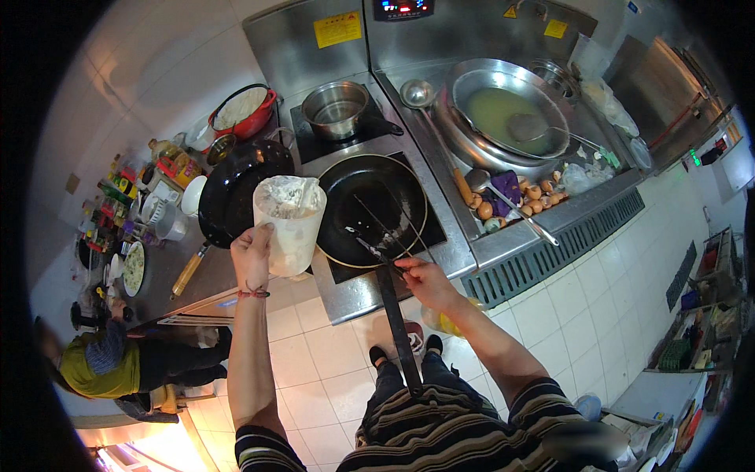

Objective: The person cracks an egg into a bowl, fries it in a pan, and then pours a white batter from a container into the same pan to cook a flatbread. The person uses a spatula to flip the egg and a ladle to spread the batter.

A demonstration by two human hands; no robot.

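My left hand (pixel 252 255) grips a translucent white plastic jug (pixel 296 239) at its left side, held up in front of the stove. White, powdery-looking residue coats the inside near its rim. Under and to the right of it, a black frying pan (pixel 360 221) sits on the lower hob, its long handle (pixel 401 336) pointing towards my body. Some wet, shiny patches show on the pan's surface. Over the pan's near right rim, my right hand (pixel 426 284) holds a thin metal utensil (pixel 377 221) with wire-like prongs; its exact kind is unclear.
Behind the pan stands a steel saucepan (pixel 336 109). A wok (pixel 242 189) and a red pot (pixel 248 115) are at left. To the right are a ladle (pixel 417 94), eggshells (pixel 534 200) and a large wok with yellowish liquid (pixel 492 109). Another person (pixel 112 363) is at the left counter.
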